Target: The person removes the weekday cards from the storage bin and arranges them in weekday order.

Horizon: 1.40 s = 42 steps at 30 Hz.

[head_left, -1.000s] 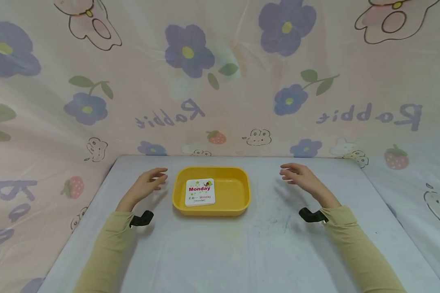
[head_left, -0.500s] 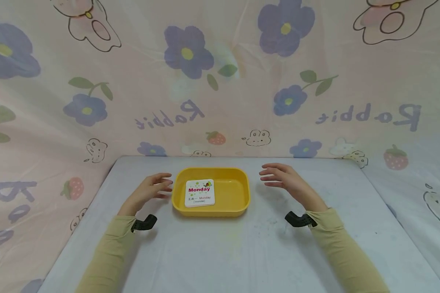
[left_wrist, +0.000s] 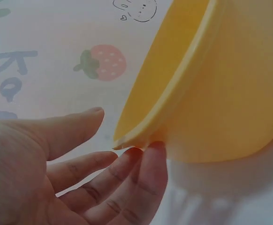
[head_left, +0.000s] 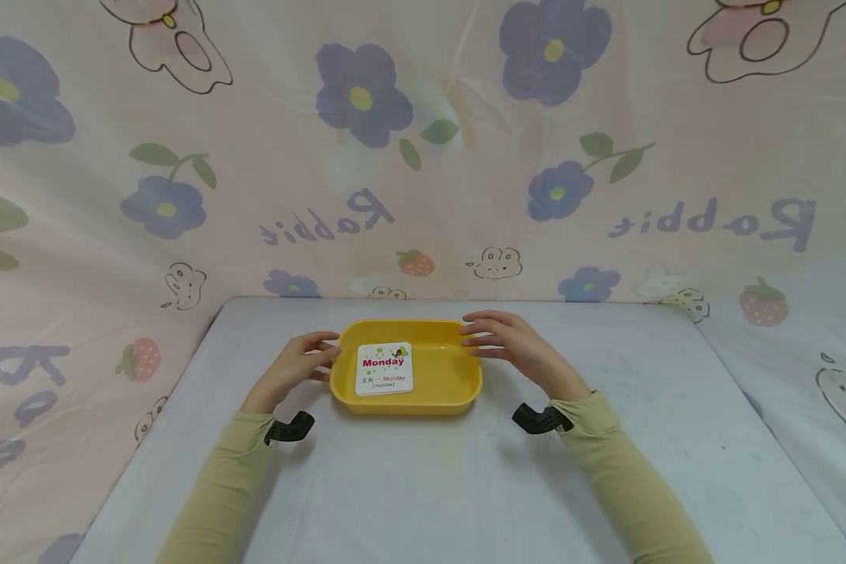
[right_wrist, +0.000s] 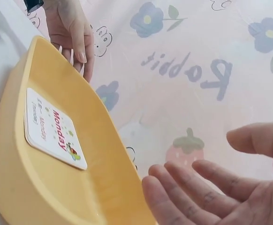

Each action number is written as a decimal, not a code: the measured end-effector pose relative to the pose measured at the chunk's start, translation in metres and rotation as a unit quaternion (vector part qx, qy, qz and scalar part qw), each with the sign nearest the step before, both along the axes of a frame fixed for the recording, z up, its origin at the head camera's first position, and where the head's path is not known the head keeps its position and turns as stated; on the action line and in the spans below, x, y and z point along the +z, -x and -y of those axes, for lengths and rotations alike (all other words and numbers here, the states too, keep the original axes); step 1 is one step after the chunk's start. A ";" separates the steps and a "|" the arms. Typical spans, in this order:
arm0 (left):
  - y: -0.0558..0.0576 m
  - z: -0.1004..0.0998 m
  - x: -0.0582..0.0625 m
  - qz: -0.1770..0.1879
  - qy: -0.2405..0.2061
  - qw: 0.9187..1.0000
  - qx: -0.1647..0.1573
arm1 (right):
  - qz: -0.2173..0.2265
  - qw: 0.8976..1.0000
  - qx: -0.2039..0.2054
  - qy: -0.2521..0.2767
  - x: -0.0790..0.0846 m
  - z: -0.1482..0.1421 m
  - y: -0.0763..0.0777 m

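Observation:
A yellow tray [head_left: 444, 376] stands on the table in the head view. A small stack of white cards [head_left: 384, 368] lies in its left half, the top one printed "Monday". My left hand [head_left: 289, 372] is at the tray's left end, thumb raised clear of the rim. In the left wrist view its fingertips [left_wrist: 156, 152] are at the outer wall of the tray [left_wrist: 221, 103], seemingly touching it. My right hand [head_left: 522, 352] is at the right end. The right wrist view shows its fingers [right_wrist: 174, 201] spread loosely beside the rim; contact there is hard to tell.
The table [head_left: 409, 486] has a white cover with faint smudges. Behind it hangs a curtain [head_left: 465, 196] printed with flowers, strawberries and rabbits. Black camera mounts [head_left: 291, 428] sit at both wrists.
My right hand has moved left across the table to the tray's right end. My left hand has shifted slightly right to the left end. The tray and cards look unmoved.

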<state>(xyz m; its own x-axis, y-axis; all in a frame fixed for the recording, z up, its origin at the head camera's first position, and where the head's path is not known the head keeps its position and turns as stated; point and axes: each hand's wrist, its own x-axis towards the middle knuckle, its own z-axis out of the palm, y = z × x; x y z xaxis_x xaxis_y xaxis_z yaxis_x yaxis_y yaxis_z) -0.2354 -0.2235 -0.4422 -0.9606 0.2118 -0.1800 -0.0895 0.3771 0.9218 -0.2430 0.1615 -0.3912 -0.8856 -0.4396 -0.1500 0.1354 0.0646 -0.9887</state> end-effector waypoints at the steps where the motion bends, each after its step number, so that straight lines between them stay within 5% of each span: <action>1: 0.000 0.000 0.000 0.002 0.003 1.000 0.004 | 0.002 1.000 0.000 0.000 0.000 0.004 0.000; 13: 0.001 -0.003 0.000 0.010 0.006 1.000 0.016 | 0.008 1.000 0.015 -0.007 -0.002 0.033 0.004; 33: 0.000 -0.007 0.001 -0.003 0.011 1.000 0.010 | 0.133 0.990 -0.015 -0.036 -0.032 0.077 0.025; 42: 0.000 -0.006 0.001 -0.006 0.012 1.000 0.011 | 0.149 0.987 -0.022 -0.048 -0.039 0.086 0.028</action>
